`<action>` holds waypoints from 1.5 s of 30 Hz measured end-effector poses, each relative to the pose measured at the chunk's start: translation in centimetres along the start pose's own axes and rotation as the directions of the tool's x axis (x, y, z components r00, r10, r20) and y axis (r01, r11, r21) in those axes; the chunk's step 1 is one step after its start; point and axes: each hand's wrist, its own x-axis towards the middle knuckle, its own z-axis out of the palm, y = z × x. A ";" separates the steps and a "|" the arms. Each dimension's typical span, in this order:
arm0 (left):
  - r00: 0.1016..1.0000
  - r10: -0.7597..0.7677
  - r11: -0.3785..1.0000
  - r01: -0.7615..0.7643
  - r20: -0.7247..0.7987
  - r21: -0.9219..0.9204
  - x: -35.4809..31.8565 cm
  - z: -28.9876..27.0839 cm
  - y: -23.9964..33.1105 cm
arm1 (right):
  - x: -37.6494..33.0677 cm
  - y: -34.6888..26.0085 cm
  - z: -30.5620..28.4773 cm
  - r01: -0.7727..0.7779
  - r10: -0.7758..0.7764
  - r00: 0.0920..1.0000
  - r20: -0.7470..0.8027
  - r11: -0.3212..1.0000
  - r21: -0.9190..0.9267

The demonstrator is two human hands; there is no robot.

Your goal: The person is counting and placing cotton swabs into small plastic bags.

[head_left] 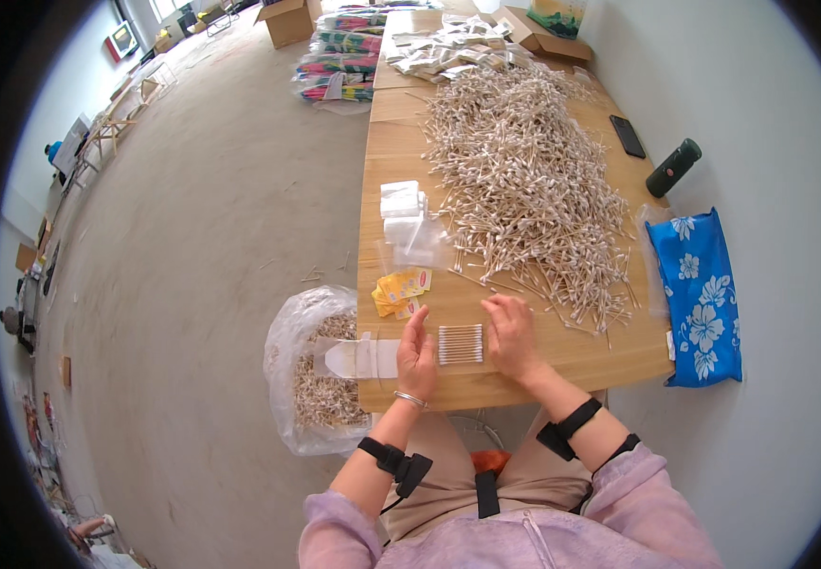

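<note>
A small row of cotton swabs lies side by side on the wooden table near its front edge. My left hand presses against the left ends of the row, and my right hand presses against the right ends, fingers curled. A huge heap of loose cotton swabs covers the table beyond my right hand. Small yellow paper slips lie just past my left hand, with clear little bags behind them.
A clear sack of filled packets stands on the floor at the table's left corner. A blue flowered bag hangs off the right edge. A phone and a dark bottle lie far right. Boxes and bundles lie beyond.
</note>
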 end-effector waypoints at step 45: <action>0.995 -0.072 0.940 0.043 -0.074 -0.337 -0.1 -1.4 -1.5 | 0.0 -2.1 1.4 0.118 -0.123 0.985 0.118 0.992 0.052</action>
